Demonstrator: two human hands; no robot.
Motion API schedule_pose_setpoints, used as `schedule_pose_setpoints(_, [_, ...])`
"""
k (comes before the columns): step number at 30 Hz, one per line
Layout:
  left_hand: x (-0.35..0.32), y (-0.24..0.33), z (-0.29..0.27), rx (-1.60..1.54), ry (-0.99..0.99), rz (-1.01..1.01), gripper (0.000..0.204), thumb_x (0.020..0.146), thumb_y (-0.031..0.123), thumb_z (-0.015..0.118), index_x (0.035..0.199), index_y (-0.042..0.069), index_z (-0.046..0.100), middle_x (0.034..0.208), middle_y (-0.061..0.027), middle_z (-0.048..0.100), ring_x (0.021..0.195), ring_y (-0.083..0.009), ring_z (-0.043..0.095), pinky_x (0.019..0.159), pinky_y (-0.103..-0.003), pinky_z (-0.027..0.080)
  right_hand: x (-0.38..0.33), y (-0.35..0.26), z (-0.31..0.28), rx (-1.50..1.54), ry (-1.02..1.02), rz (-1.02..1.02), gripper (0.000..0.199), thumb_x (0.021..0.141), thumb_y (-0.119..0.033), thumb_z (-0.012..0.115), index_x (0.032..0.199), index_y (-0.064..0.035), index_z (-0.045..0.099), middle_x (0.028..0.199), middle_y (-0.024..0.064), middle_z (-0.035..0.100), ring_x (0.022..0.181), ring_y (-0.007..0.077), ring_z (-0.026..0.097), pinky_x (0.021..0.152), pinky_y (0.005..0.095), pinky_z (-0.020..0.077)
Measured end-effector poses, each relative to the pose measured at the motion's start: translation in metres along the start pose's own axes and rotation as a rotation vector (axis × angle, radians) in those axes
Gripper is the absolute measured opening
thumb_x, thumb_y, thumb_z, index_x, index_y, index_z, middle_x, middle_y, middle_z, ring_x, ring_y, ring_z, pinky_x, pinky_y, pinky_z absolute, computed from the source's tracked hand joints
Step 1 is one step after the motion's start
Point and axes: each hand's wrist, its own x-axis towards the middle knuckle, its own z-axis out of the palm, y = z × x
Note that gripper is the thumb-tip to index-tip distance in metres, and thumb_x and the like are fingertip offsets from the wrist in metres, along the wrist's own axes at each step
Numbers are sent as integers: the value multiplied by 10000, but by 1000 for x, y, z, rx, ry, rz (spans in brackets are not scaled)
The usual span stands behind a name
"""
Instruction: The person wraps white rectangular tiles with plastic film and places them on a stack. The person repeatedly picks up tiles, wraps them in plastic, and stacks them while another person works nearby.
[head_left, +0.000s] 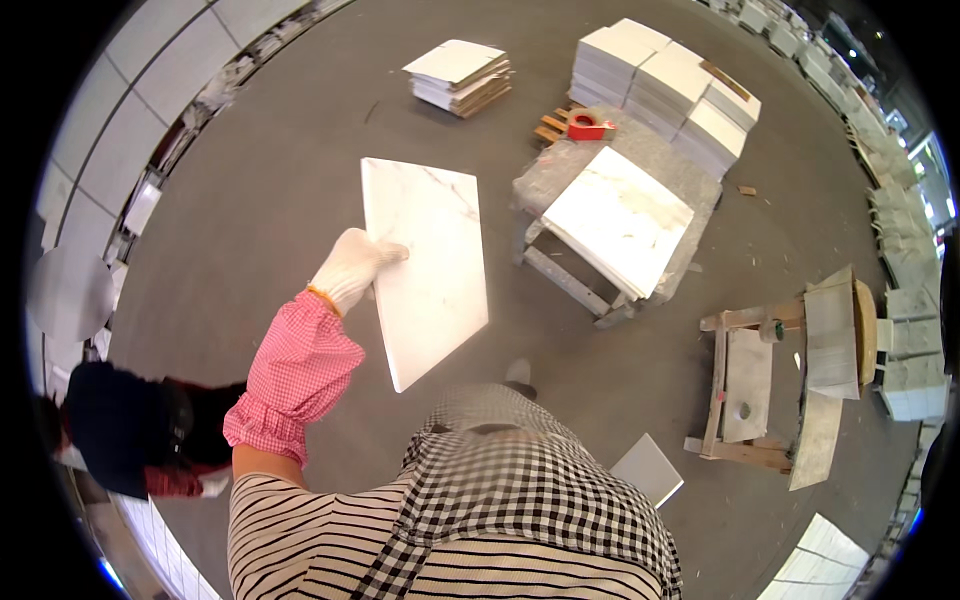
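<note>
My left hand (355, 265), in a white knitted glove below a pink checked sleeve cover, grips the left edge of a white marble-look tile (430, 265). The thumb lies over the tile's face, and the other fingers are hidden behind it. The tile is held up in front of me, its face turned toward me. Ahead and to the right, more marble-look tiles (620, 215) lie on a worn work table (535, 185). My right hand and forearm do not show.
A red tape dispenser (588, 126) rests at the table's far side. Beyond it stand large stacks of white tiles or boxes (665, 85), with flat cartons (458, 65) further left. A wooden stand (750, 385) is at right, a white panel (650, 470) beside me, another person (120, 430) at left.
</note>
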Motion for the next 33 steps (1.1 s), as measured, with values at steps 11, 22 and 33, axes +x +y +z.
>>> schedule_pose_setpoints(11, [118,103,36,-130,-80,181,383,906,230,718,1108,-94,690,916,-91,733,741,-169,718,600,-286,559,126,-289,-231,276,-103,295,334,851,-215,737,992,88,734,865,171,755,789,259,700,710,400,552])
schedule_pose_setpoints(22, [105,133,58,-89,143,144,330,908,242,680,1000,-75,684,719,-52,657,519,-102,590,406,-245,363,258,-424,-347,695,-5,120,345,927,-196,708,1082,112,712,945,64,734,808,118,640,719,300,516])
schedule_pose_setpoints(33, [86,159,60,-77,179,-22,441,894,168,656,1189,-159,637,1011,-169,732,814,-230,732,693,-339,583,373,-547,-346,1242,-462,62,365,970,-152,673,1252,77,631,1167,129,693,1021,218,691,862,366,576])
